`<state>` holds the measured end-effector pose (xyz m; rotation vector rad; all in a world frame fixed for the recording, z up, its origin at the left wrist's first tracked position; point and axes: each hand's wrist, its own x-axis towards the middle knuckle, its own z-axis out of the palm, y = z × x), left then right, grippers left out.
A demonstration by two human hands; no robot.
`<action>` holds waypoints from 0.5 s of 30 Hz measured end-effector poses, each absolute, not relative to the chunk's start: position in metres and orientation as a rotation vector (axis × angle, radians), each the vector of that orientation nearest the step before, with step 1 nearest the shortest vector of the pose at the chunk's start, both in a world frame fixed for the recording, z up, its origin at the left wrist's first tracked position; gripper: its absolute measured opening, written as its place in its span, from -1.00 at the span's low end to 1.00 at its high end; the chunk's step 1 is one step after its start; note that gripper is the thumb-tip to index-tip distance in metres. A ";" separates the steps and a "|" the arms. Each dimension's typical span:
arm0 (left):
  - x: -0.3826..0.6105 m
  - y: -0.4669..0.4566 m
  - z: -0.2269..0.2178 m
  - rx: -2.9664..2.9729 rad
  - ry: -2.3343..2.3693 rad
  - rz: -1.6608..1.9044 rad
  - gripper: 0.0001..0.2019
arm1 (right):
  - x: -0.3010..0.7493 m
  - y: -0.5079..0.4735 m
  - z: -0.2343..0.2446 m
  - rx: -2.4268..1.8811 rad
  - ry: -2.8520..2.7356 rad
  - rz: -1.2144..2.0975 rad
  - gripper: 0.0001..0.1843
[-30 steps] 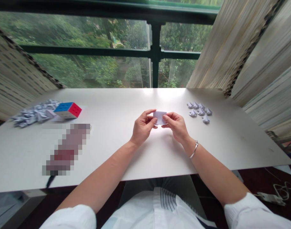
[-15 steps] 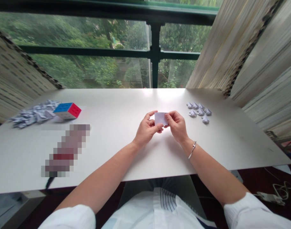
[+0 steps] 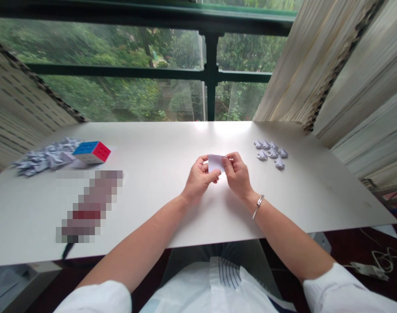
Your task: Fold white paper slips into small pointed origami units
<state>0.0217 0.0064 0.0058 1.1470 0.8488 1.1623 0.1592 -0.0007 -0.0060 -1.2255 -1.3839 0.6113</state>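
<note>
A small rectangle of white paper (image 3: 215,163) is held up between both hands above the table (image 3: 146,182). My left hand (image 3: 198,176) grips its lower left side, with the thumb across the front near the bottom edge. On the right edge, my right hand (image 3: 236,171) pinches the paper between thumb and fingers; a silver bracelet (image 3: 258,206) circles that wrist. The paper looks slightly curved. To the right of my hands lie several small folded paper pieces (image 3: 272,151) in a loose group.
At the far left a heap of folded paper pieces (image 3: 47,156) lies beside a puzzle cube (image 3: 91,152), which rests on white paper. A blurred-out object (image 3: 94,202) with a dark strap is nearer me. Beyond the table are a green-framed window (image 3: 211,78) and curtains (image 3: 289,65).
Both hands have shifted slightly left with the paper. My right hand's thumb has moved left over the paper, and the sheet now bends a little.
</note>
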 end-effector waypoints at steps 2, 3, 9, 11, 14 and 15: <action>0.020 0.008 0.005 1.123 0.831 1.191 -0.45 | 0.160 0.001 -0.007 -1.213 -1.330 0.617 -0.73; 0.020 0.009 0.005 1.110 0.823 1.205 -0.44 | 0.161 0.001 -0.007 -1.215 -1.304 0.614 -0.72; 0.020 0.008 0.002 1.054 0.791 1.153 -0.51 | 0.164 0.003 -0.009 -1.231 -1.212 0.546 -0.71; 0.021 0.007 0.000 1.087 0.783 1.071 -0.63 | 0.163 0.002 -0.010 -1.228 -1.227 0.524 -0.72; 0.023 0.007 -0.003 1.130 0.777 0.995 -0.74 | 0.159 -0.001 -0.011 -1.203 -1.313 0.551 -0.73; 0.023 0.006 -0.004 1.131 0.778 0.989 -0.76 | 0.157 -0.002 -0.012 -1.192 -1.341 0.570 -0.74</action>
